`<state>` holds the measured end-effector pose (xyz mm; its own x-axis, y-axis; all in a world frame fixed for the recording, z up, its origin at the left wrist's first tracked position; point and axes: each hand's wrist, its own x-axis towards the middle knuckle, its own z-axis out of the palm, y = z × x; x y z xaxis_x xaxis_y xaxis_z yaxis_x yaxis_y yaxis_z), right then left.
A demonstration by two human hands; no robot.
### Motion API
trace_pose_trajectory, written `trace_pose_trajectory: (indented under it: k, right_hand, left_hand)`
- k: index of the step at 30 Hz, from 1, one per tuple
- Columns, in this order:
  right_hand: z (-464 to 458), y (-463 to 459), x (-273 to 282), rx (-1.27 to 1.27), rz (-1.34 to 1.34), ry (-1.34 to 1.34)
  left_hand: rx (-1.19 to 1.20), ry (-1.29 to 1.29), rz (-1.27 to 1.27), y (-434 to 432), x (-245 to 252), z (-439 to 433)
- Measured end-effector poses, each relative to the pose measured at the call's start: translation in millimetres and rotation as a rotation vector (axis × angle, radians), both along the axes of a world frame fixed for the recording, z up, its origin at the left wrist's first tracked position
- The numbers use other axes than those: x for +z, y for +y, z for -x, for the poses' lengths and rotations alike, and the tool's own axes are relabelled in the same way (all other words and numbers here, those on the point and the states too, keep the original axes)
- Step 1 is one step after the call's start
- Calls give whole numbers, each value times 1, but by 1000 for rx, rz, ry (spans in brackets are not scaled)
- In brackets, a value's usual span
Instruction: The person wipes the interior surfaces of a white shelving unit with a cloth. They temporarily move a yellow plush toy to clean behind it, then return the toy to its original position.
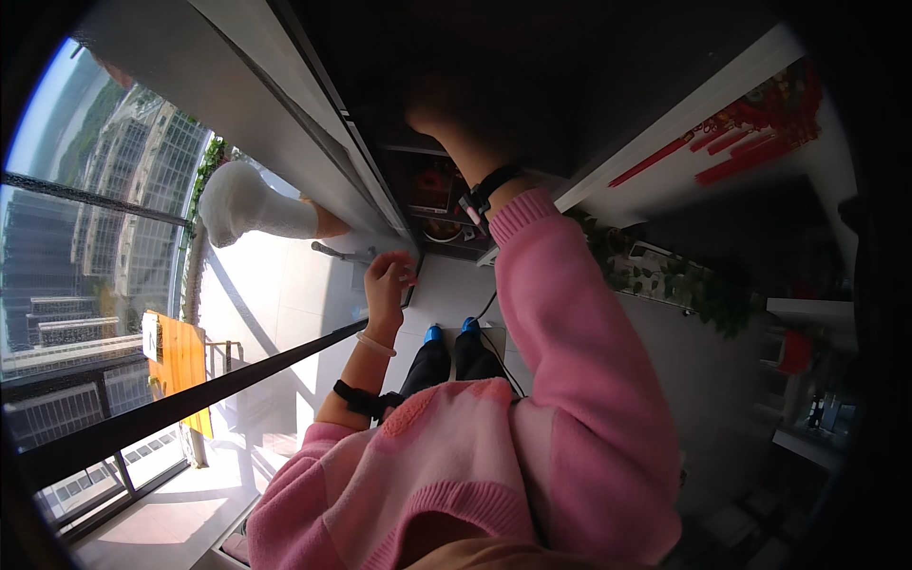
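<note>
My right hand [431, 117] reaches up and forward into the deep shadow of a dark cabinet [541, 92]. Its fingers fade into the dark, so whether they hold anything is hidden. Below that wrist, the cabinet's lower shelves hold a red item [432, 187] and a round bowl [442, 229] with something brownish inside. My left hand [390, 278] hangs lower, beside the dark frame of a glass door [363, 324], its fingers loosely bent and nothing visible in them. Close to it, a door handle [331, 251] juts out on the left.
A white wrapped object [249, 203] stands by the window, near an orange wooden board [178, 363]. Red tasselled ornaments [762, 128] hang at right, above leafy plants [666, 281]. A black cable [491, 306] runs over the floor by my blue shoe covers [433, 333].
</note>
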<state>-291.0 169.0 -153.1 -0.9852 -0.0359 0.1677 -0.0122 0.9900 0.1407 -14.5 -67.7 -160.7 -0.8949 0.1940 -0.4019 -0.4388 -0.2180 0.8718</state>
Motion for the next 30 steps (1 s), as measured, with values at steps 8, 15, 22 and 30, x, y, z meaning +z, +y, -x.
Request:
trace_pose_trajectory:
  k: [8, 15, 22, 30]
  right_hand:
    - [-132, -16, 22, 402, 414, 186]
    - [-149, -27, 20, 453, 130, 263]
    - [-138, -36, 8, 344, 584, 392]
    - [-274, 96, 6, 152, 40, 431]
  left_hand:
    - [-23, 1, 17, 13, 8, 0]
    - [-63, -38, 64, 29, 10, 3]
    - [-129, 22, 77, 41, 8, 10]
    - [-80, 2, 91, 25, 1, 13]
